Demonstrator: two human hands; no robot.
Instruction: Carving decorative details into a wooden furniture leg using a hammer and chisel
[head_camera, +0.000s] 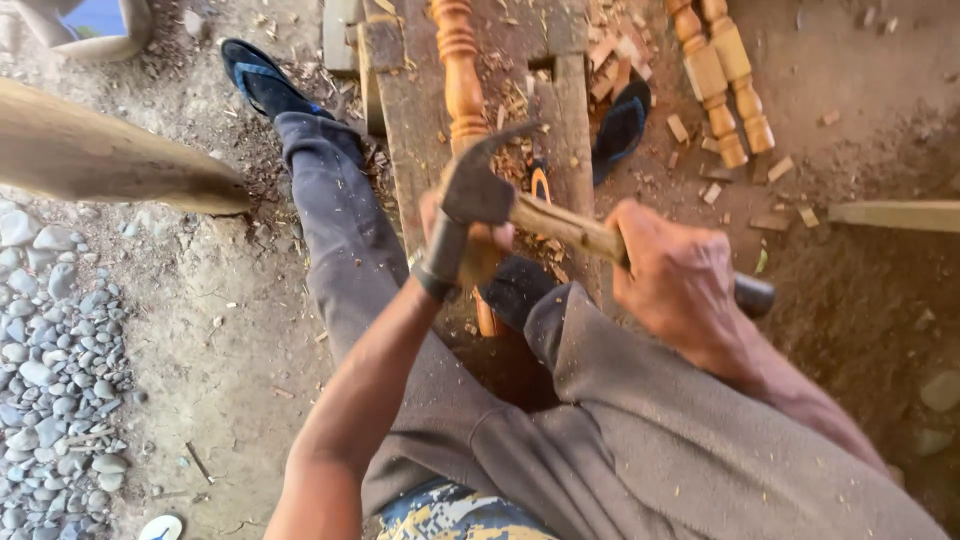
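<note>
I sit astride a worn wooden bench (415, 110). A turned orange wooden spindle (460, 80) lies lengthwise on it. My right hand (675, 275) grips the wooden handle of a claw hammer (480, 190), whose dark metal head hangs over the near end of the spindle. My left hand (470, 240) is closed around that near end of the spindle, mostly hidden behind the hammer head. My legs in grey trousers straddle the bench.
Two more turned spindles (720, 80) lie on the dirt at upper right among wood chips. A thick wooden pole (100, 155) enters from the left. Blue sandals (262, 80) are on my feet. Grey gravel (50, 350) covers the left ground. A wooden slat (895, 215) lies right.
</note>
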